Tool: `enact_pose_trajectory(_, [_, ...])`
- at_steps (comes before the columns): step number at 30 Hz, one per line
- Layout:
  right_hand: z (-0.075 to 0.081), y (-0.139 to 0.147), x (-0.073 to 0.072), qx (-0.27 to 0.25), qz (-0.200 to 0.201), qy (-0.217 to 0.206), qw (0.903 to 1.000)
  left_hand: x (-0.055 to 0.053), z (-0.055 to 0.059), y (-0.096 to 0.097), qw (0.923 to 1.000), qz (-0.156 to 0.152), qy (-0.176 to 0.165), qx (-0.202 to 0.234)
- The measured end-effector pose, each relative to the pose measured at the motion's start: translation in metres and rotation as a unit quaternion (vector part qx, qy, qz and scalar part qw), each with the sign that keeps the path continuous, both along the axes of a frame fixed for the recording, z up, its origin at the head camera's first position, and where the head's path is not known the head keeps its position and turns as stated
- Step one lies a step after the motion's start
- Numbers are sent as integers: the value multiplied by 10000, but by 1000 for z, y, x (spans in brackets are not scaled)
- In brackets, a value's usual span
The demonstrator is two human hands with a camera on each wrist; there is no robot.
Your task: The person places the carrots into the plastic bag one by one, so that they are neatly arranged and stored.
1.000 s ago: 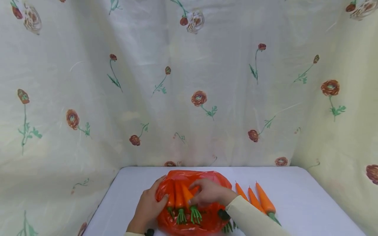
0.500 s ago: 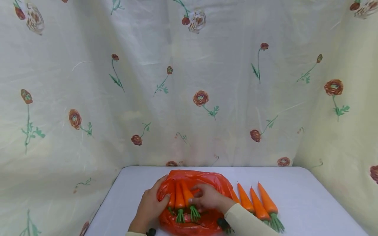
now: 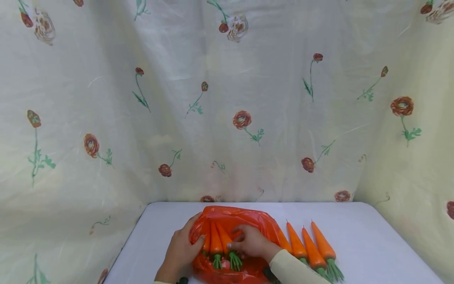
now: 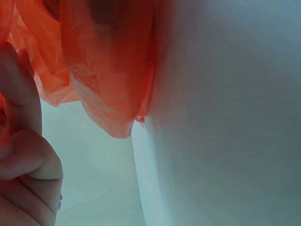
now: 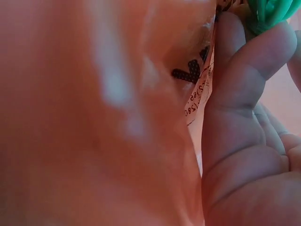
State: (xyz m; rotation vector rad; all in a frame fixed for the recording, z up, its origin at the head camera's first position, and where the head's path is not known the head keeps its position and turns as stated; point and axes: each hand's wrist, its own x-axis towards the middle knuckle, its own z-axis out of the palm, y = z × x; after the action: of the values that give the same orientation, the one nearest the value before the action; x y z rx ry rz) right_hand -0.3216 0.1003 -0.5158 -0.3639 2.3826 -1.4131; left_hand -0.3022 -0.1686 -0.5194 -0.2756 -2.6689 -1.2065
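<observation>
A red plastic bag (image 3: 248,215) lies open at the table's front middle. Three orange carrots with green tops show inside it: a left carrot (image 3: 206,238), a middle carrot (image 3: 215,242) and a right carrot (image 3: 223,236). My left hand (image 3: 180,246) grips the bag's left rim, its thumb beside the left carrot; in the left wrist view the fingers curl by the bag (image 4: 110,70). Reaching in from the right, my right hand (image 3: 251,242) pinches the right carrot near its crown. Green stems (image 5: 270,12) show by its fingertips in the right wrist view.
Several carrots (image 3: 322,242) lie side by side on the white table (image 3: 369,244), right of the bag and partly behind the right sleeve (image 3: 296,268). A floral cloth (image 3: 269,98) hangs behind and along the sides. Dark print marks the bag (image 5: 188,73).
My right hand has shifted slightly and its thumb now lies against the right carrot. The right sleeve has dropped a little, uncovering more of the table carrots. My left hand stays on the bag.
</observation>
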Motion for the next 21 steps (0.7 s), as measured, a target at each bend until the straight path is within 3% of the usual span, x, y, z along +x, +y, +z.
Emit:
enact_pose_trajectory(11, [1, -3, 4, 361, -114, 174, 9991, 1, -2, -1, 10000, -39, 70, -43])
enact_pose_trajectory(14, [4, -4, 5, 566, -34, 413, 9975, 1, 0, -2, 9999, 5, 102, -87])
enact_pose_trajectory(17, [11, -6, 9, 1064, 167, 886, 9902, 1, -1, -3, 9998, 19, 157, -146])
enact_pose_trajectory(21, [26, -7, 18, 1736, 400, 1455, 9732, 1, -1, -4, 9997, 14, 197, -159])
